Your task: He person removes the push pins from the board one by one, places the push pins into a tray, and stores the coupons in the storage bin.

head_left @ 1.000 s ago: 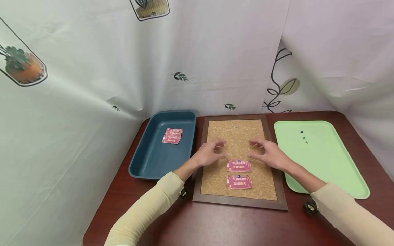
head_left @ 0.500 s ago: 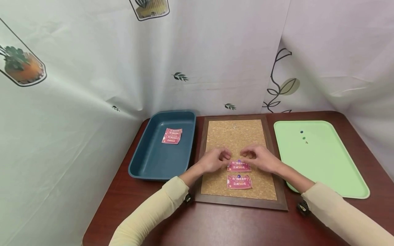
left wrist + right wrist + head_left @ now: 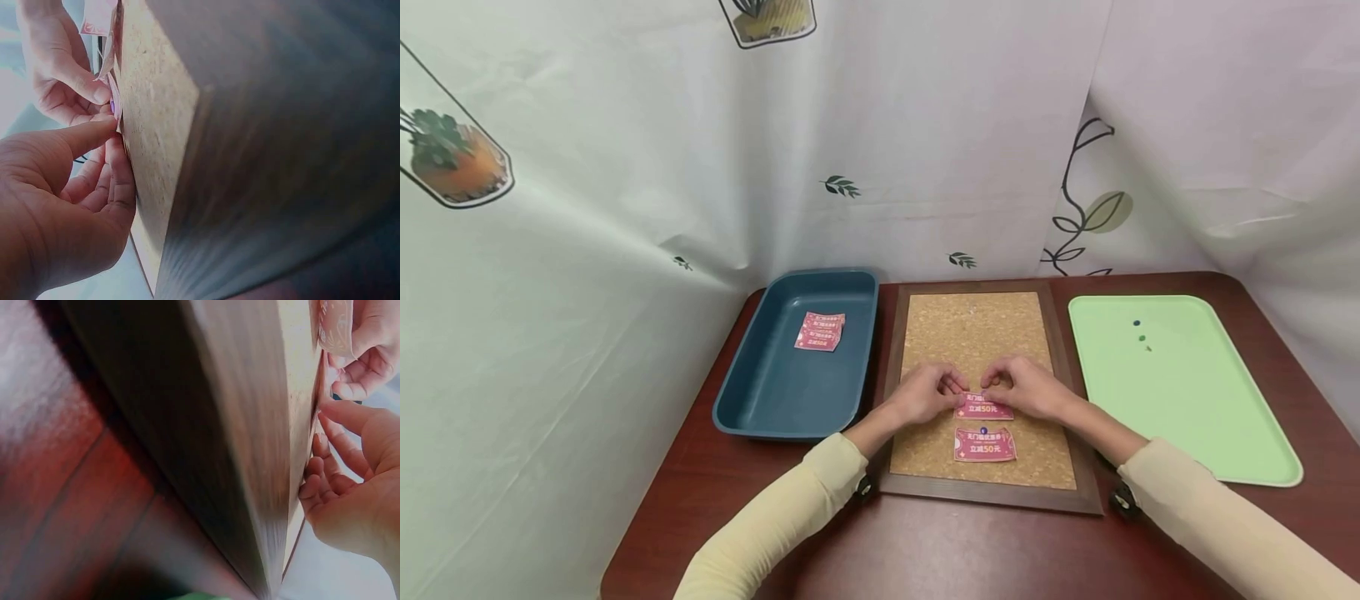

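Rectangular pink upper coupon [image 3: 981, 409] lies on grainy, framed corkboard [image 3: 973, 340]. Left hand [image 3: 928, 392] and right hand [image 3: 1027, 388] curl at its top edge; grip unclear.

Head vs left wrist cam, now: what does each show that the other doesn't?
Head only: blue tray with coupons in it, pale sleeves, small pins on the green tray.

Left wrist only: purple pin close to left hand and right hand, hidden from head.

Both: the two hands, corkboard, pink coupon on it.
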Tool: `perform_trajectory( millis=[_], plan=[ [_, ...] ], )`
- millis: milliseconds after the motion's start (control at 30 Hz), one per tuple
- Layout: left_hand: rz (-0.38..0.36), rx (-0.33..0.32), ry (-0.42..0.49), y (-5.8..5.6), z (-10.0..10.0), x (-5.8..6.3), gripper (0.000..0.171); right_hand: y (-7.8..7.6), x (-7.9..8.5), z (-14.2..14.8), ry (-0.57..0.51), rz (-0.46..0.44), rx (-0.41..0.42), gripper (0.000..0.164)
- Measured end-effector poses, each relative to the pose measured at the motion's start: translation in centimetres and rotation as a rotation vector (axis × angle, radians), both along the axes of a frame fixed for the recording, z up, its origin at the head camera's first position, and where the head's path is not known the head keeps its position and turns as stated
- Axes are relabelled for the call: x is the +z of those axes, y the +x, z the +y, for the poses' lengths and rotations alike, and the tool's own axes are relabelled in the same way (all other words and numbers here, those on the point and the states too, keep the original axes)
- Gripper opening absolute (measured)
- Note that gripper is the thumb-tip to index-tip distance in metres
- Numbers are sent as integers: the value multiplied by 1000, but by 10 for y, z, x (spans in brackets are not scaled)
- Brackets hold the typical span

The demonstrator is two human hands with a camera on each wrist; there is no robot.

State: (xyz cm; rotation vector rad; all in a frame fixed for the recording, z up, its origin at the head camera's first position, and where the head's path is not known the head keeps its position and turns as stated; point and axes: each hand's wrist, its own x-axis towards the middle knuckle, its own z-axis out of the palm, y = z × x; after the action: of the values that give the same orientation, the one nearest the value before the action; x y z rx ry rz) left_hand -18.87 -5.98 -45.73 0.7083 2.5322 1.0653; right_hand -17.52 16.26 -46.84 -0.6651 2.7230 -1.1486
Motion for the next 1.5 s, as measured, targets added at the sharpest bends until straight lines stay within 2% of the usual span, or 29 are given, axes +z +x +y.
perform_trajectory(
  millis=[333,633,1500],
  plan=[
    [26,14,-52,1,1,-1,12,-4,3,-2,39,-23,-3,8],
    [23,4,-38,2,3,1,12,-6,7,-2,38,-89,-3,8],
    [22,-8,-84,-2,3,3,13,-6,3,-1,-31,-76,21,8]
  ],
)
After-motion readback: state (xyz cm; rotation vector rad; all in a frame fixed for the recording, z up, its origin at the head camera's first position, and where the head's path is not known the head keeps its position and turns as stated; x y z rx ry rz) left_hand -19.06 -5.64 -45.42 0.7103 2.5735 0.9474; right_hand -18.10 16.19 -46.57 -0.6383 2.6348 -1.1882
